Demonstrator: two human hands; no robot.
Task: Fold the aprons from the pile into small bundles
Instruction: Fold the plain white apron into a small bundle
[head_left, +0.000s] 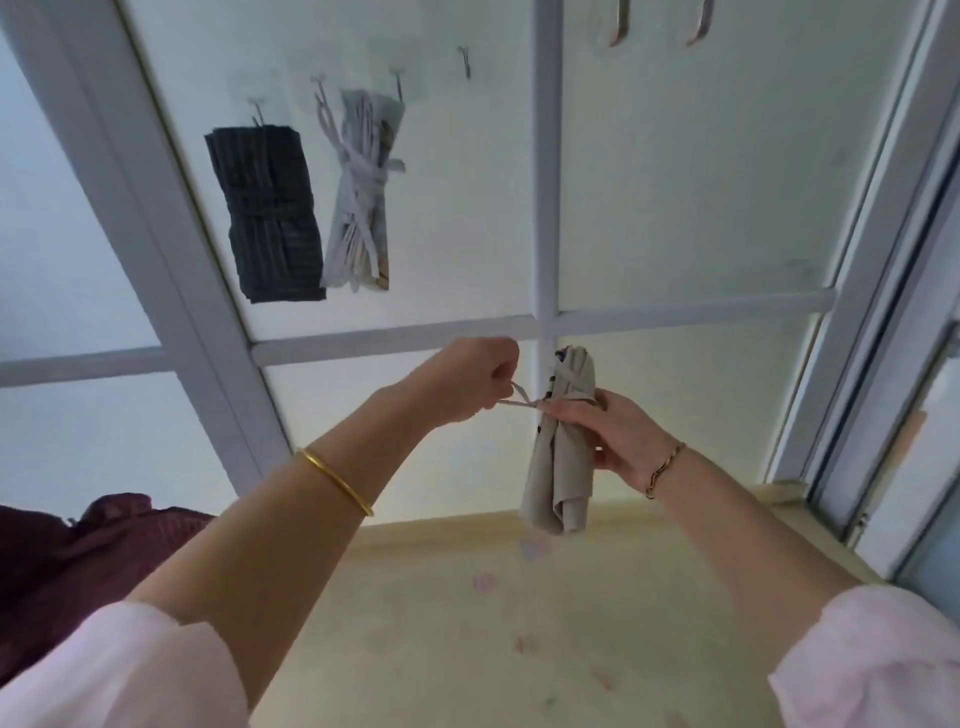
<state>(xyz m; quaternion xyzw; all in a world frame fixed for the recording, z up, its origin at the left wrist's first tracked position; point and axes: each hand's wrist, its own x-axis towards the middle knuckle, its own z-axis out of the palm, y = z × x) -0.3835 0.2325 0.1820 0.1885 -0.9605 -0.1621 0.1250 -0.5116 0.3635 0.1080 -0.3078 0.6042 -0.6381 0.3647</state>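
Bundle: beige cloth apron, rolled into a narrow upright bundle, held in the air in the right hand; its lower end hangs free below that hand.
Strap: thin beige tie strap, wrapped round the bundle's upper part, running taut from the right hand's fingertips across to the left hand.
Right hand: right hand clamped round the middle of the bundle, fingers curled on its front, thumb behind.
Left hand: left hand level with the right hand and near it, fingers closed on the strap's free end.
Wrists: plain gold bangle on the left forearm; thin gold chain bracelet at the right wrist.
Hung bundles: dark striped tied apron bundle and pale grey tied apron bundle, side by side, above and beyond the left hand, each on a small wall hook.
Spare hook: small metal hook, high above the left hand.
Backing: frosted glass partition with grey frame bars, beyond both hands.
Pile: maroon fabric heap, below and outboard of the left forearm.
Surface: pale yellow flower-printed surface, below both hands; whether bed or desk cannot be told.
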